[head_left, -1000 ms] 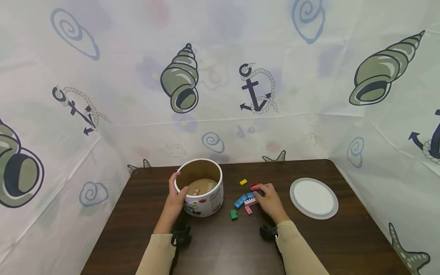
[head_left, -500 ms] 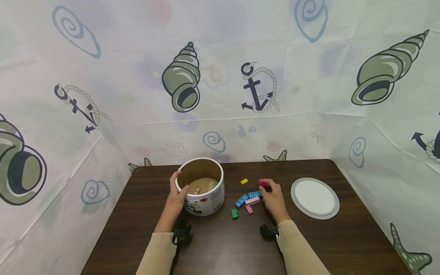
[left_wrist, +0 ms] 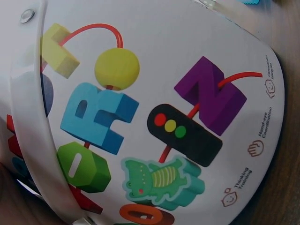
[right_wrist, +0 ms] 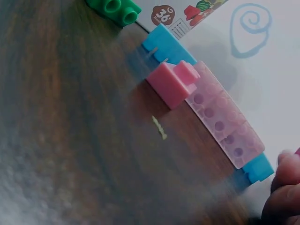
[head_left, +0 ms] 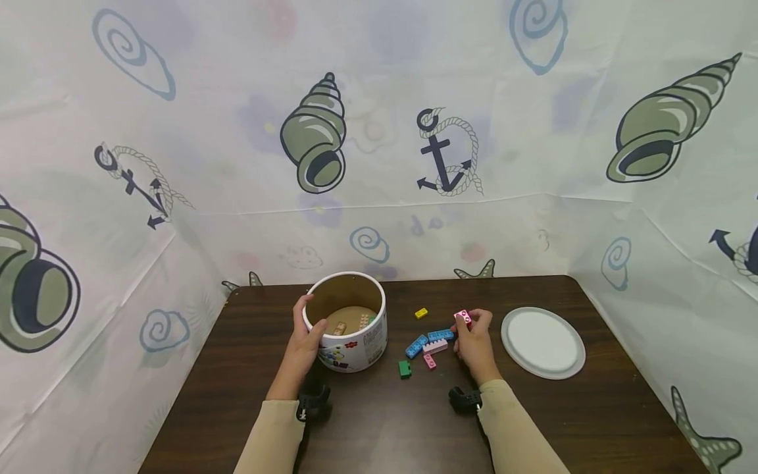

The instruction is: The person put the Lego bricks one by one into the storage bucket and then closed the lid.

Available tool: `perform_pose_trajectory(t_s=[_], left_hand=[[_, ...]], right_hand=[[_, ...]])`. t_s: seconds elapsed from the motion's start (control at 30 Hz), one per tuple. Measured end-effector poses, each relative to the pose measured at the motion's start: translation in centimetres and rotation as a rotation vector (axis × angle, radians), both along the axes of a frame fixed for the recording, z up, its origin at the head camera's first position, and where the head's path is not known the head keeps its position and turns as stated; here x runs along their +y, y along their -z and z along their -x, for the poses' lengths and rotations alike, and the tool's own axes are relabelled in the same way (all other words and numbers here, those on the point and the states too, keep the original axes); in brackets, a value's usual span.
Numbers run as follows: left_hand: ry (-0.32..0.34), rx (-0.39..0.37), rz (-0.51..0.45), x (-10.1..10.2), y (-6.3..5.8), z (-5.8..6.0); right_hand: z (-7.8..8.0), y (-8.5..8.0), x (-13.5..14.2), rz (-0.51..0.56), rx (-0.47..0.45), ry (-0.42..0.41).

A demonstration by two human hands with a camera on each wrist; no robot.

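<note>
My left hand (head_left: 304,342) grips the near-left rim of a white printed tub (head_left: 353,355), thumb inside the opening. Its printed wall (left_wrist: 164,93) fills most of the left wrist view. Between thumb and fingers, my right hand (head_left: 476,342) pinches a bright pink toy brick (head_left: 462,317), studs showing. Only the fingertips (right_wrist: 286,173) and a sliver of that brick appear in the right wrist view. Beside this hand lie a long pale pink brick (right_wrist: 225,117), two blue bricks (head_left: 416,346), a small pink brick (right_wrist: 171,83) and a green brick (head_left: 404,369).
A yellow brick (head_left: 421,313) lies farther back on the dark wooden table (head_left: 379,421). Some bricks (head_left: 340,328) rest inside the tub. To the right is a round white lid (head_left: 543,342). Patterned cloth (head_left: 379,164) hangs behind the table and along its sides.
My right hand has picked the bright pink brick off the table, shifted it to the right and turned it so its studs show. My left hand has stayed on the tub.
</note>
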State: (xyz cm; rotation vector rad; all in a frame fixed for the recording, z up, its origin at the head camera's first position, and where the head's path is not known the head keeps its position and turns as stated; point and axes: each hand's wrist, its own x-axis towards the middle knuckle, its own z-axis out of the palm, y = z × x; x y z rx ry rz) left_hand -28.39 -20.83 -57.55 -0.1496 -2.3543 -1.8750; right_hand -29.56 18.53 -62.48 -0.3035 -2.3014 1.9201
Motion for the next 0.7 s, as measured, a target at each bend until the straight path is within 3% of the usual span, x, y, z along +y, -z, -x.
perform_pose_trajectory(t_s=[0.27, 0.53, 0.7], left_hand=[[-0.008, 0.007, -0.005, -0.1, 0.0, 0.1], [-0.009, 0.006, -0.009, -0.3, -0.1, 0.2], [0.003, -0.005, -0.013, -0.2, 0.0, -0.1]], right_hand=[[-0.2, -0.2, 0.0, 0.03, 0.016, -0.083], [0.0, -0.3, -0.5, 0.058, 0.117, -0.034], [-0.9, -2.2, -1.6, 0.088, 0.203, -0.026]])
